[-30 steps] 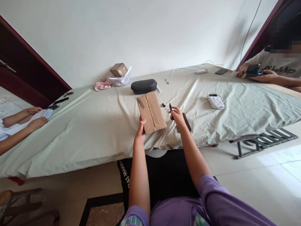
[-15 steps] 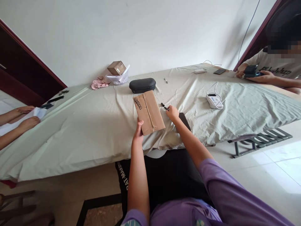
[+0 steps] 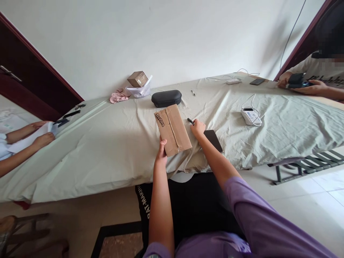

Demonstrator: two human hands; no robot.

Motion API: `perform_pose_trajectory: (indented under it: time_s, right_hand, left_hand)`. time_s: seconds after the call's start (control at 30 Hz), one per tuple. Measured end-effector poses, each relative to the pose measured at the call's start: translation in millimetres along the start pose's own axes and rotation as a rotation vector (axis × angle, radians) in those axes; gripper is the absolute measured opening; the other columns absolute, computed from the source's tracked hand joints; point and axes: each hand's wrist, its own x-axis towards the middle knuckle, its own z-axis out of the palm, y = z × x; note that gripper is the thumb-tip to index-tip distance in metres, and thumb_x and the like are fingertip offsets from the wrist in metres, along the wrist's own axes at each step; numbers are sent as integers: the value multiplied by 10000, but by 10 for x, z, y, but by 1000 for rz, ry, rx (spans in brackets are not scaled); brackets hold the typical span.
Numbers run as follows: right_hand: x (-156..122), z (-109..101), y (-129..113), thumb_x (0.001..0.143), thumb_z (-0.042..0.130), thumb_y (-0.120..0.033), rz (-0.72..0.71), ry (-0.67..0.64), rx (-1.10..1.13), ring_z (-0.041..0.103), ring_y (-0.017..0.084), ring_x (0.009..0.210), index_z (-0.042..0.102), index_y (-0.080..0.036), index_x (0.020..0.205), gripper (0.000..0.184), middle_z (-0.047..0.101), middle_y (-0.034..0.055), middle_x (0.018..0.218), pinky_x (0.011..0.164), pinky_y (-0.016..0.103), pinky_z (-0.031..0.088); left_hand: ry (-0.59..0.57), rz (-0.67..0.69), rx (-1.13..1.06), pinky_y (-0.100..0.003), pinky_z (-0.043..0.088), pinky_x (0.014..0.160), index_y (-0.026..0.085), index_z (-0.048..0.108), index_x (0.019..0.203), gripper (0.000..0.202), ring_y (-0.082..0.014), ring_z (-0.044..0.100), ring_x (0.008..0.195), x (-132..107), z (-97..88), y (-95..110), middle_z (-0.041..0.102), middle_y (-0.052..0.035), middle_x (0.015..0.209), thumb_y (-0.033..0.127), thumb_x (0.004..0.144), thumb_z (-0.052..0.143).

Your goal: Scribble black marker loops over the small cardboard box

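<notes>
My left hand (image 3: 161, 149) grips a flat brown cardboard box (image 3: 176, 134) by its lower left edge, thumb on top. The box is tilted above the cloth-covered table, with a taped seam down its face and a row of black looped scribbles near its upper left corner. Just right of the box, my right hand (image 3: 198, 128) is closed on a black marker pen (image 3: 190, 121), whose dark end points up and left, away from the box. A dark flat tablet-like object (image 3: 213, 140) lies beside my right forearm, partly hidden by it.
Beyond the box sits a black zip case (image 3: 166, 98). Further back are a pen (image 3: 193, 92), a plastic container (image 3: 139, 91) with a small carton (image 3: 137, 79), and pink cloth (image 3: 119, 96). A white corded device (image 3: 251, 116) lies right. People sit at both ends.
The camera view has turned slightly left, so the scene sits further right. Both hands keep hold of the box and marker, with little other movement.
</notes>
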Motion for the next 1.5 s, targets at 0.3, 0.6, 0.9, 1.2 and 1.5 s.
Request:
perform_pose_trajectory:
  time_s: [0.3, 0.6, 0.9, 1.2, 1.5]
  right_hand:
    - [181, 190, -153, 1022, 631, -359, -22, 45, -1, 514, 414, 1396, 636, -115, 1420, 467, 600, 268, 1509, 1128, 473, 368]
    - [351, 379, -261, 1067, 478, -215, -85, 95, 199, 571, 390, 1331, 667, -104, 1303, 322, 667, 289, 1402, 1127, 500, 341]
    - [212, 378, -122, 1096, 328, -264, -132, 274, 636, 656, 248, 1010, 496, -204, 1355, 314, 702, 94, 1117, 944, 364, 470]
    - [175, 181, -172, 1006, 573, -696, -97, 258, 1509, 477, 140, 613, 532, -276, 961, 424, 524, -68, 660, 630, 247, 413]
    - [274, 88, -103, 1053, 435, -639, -49, 110, 1546, 192, 124, 468, 500, -270, 739, 488, 254, -101, 476, 496, 260, 204]
  left_hand:
    - [2, -1, 28, -491, 575, 1121, 271, 626, 1471, 816, -403, 587, 1498, 33, -4, -22, 769, -100, 1395, 629, 763, 820]
    - [13, -36, 16, -462, 561, 1133, 254, 644, 1425, 837, -398, 598, 1484, 67, -54, -68, 759, -110, 1411, 617, 704, 868]
    - [101, -123, -64, -501, 577, 1141, 240, 651, 1447, 884, -418, 576, 1499, 33, -37, -59, 763, -116, 1405, 658, 702, 880]
    - [92, -95, -52, -459, 569, 1169, 212, 679, 1418, 865, -400, 579, 1500, -28, -46, -72, 792, -125, 1338, 685, 715, 856]
    - [114, -105, -84, -451, 603, 1152, 203, 691, 1404, 748, -385, 613, 1485, -36, -28, -57, 807, -114, 1320, 604, 786, 816]
